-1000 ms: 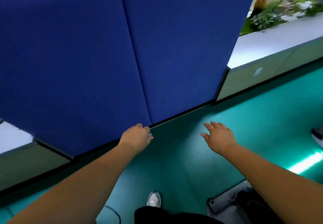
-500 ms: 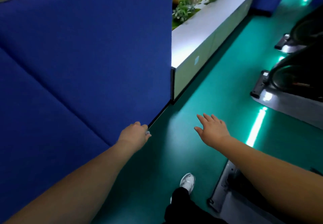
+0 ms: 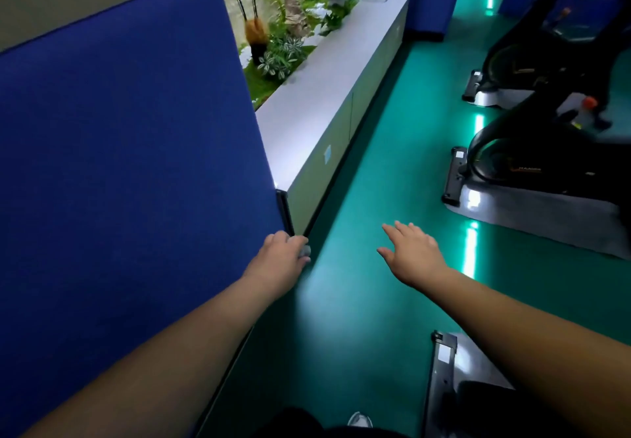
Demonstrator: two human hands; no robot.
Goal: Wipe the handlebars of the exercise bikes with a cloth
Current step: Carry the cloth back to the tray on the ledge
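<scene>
- Hands out in front: your left hand (image 3: 278, 260) is curled round a small grey wad, likely the cloth (image 3: 305, 252), mostly hidden; your right hand (image 3: 415, 253) is empty, fingers straight and spread.
- Exercise bikes (image 3: 532, 161) stand ahead and to your right on the green floor (image 3: 358, 198), well apart from both hands.
- Handlebars not in view, so their axis can't be told.
- Right hand is nearer the bikes; cloth sits on the far side, beside the blue panel (image 3: 136, 164).

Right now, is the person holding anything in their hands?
The left hand has its fingers curled round something small and grey; too little shows to name it. The right hand is spread open and holds nothing.
</scene>
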